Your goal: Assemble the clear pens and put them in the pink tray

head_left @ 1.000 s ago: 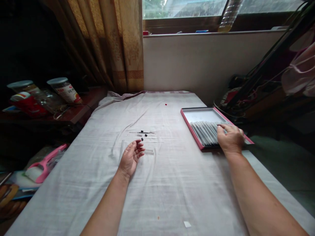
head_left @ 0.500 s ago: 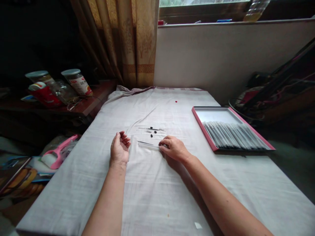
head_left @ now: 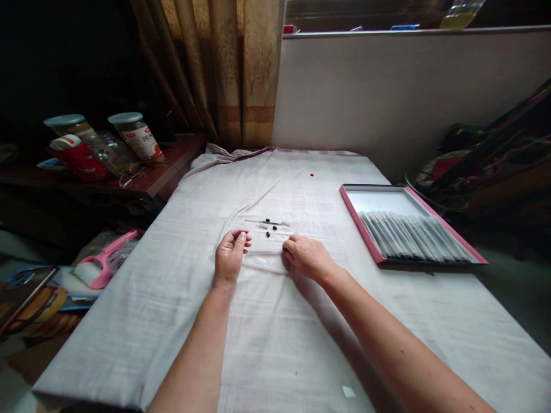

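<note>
Both of my hands rest on a white cloth (head_left: pixel 267 344) spread over a table. My left hand (head_left: pixel 229 259) lies knuckles up with its fingers curled together at the tips. My right hand (head_left: pixel 305 257) is curled too, pinching one end of a thin clear tube (head_left: pixel 264 268) that lies flat between the hands. Just beyond them lie a few small black caps (head_left: pixel 270 228) and a thin pen refill (head_left: pixel 263 222). A pink-edged tray (head_left: pixel 360 221) holding a row of many clear tubes (head_left: pixel 408 235) sits to the right, apart from both hands.
A tiny red bead (head_left: pixel 311 174) lies farther back on the cloth. Jars (head_left: pixel 135 135) and a red packet stand on a dark side table at left. A pink tool (head_left: pixel 105 265) lies below it. Curtain and wall stand behind; cables and clutter at right.
My right hand left the tray and came to the middle of the cloth with a clear tube. My left hand turned from palm up to palm down and shifted toward the tube.
</note>
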